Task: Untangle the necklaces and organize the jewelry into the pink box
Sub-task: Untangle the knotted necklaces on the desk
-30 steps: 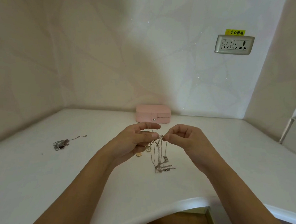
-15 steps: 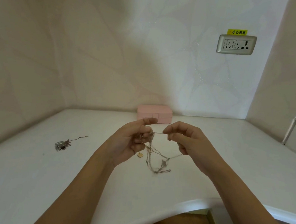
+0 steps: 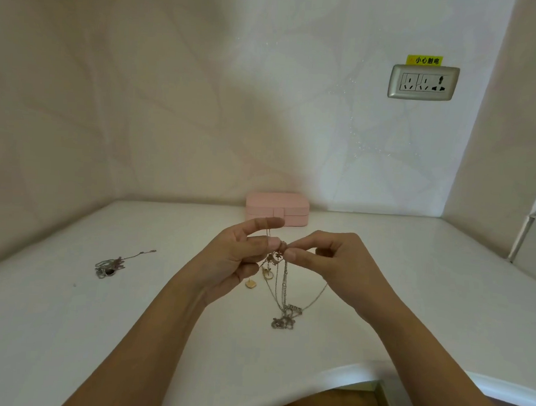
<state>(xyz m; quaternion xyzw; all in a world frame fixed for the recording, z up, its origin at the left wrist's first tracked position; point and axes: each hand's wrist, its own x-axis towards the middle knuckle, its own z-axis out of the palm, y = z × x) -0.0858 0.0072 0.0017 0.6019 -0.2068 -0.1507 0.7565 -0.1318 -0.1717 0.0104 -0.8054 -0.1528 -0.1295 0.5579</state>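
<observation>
The fingers (image 3: 272,243) of the left hand (image 3: 232,260) and of the right hand (image 3: 338,264) are clamped on the knot of the necklaces (image 3: 283,296) at mid-frame, the two pinches almost touching. The chains and pendants hang below them toward the white counter (image 3: 68,316). The pink box (image 3: 277,208), lid down, sits just beyond the hands against the wall, a second heap of chain (image 3: 109,266) lies well apart at the left, and a socket (image 3: 423,82) is at the upper right.

Pink box (image 3: 277,208), silver necklaces (image 3: 282,323) w/ gold charm (image 3: 251,284), white table (image 3: 67,332), yellow label (image 3: 424,60) (blk txt).
</observation>
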